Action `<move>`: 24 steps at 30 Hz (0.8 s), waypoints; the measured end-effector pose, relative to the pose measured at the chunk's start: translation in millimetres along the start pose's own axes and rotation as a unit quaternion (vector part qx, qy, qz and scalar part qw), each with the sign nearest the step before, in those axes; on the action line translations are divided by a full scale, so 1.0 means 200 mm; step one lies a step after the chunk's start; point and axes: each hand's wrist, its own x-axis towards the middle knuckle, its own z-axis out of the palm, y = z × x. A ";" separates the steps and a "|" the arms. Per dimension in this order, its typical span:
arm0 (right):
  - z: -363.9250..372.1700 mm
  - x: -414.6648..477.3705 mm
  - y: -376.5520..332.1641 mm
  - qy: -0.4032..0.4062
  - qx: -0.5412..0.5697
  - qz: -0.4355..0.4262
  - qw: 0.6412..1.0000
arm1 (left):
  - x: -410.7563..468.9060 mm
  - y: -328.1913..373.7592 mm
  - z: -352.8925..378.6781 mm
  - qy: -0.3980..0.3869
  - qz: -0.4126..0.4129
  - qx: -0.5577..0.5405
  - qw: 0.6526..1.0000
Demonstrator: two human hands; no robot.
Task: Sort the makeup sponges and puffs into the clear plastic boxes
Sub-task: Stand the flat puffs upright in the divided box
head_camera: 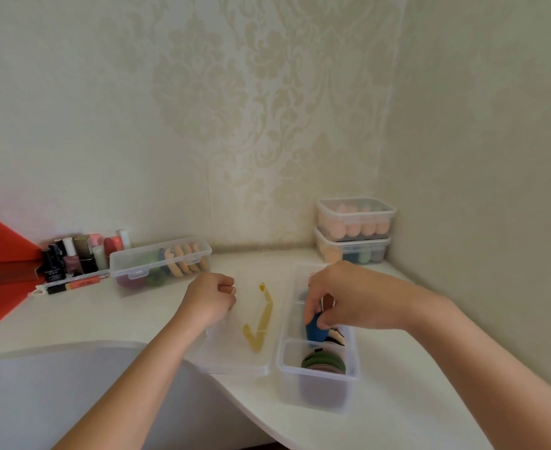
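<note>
At lower right of centre, a right hand (336, 297) grips a blue sponge (314, 329) inside an open clear box (316, 394), apparently slotting it behind the green puffs (324, 362). The left hand (211, 298), fingers (227, 289) curled, rests on the detached lid (232, 355), perhaps steadying it; any grip is unclear. White counter (105, 319), damask wallpaper (235, 108), filled boxes (355, 222) stacked behind.

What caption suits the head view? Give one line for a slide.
Right hand grips a blue sponge in the open clear box; left hand rests curled on the clear lid beside it.
</note>
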 end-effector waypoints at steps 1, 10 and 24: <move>0.00 0.00 0.00 0.007 0.021 -0.002 1.000 | 0.00 0.00 0.00 -0.001 -0.002 -0.014 1.000; 0.09 0.02 0.03 0.069 0.102 -0.018 0.992 | -0.01 -0.01 0.02 -0.011 -0.024 -0.034 0.999; 0.20 0.07 0.02 0.070 -0.004 -0.041 0.997 | -0.06 0.10 -0.04 -0.023 -0.063 -0.232 0.970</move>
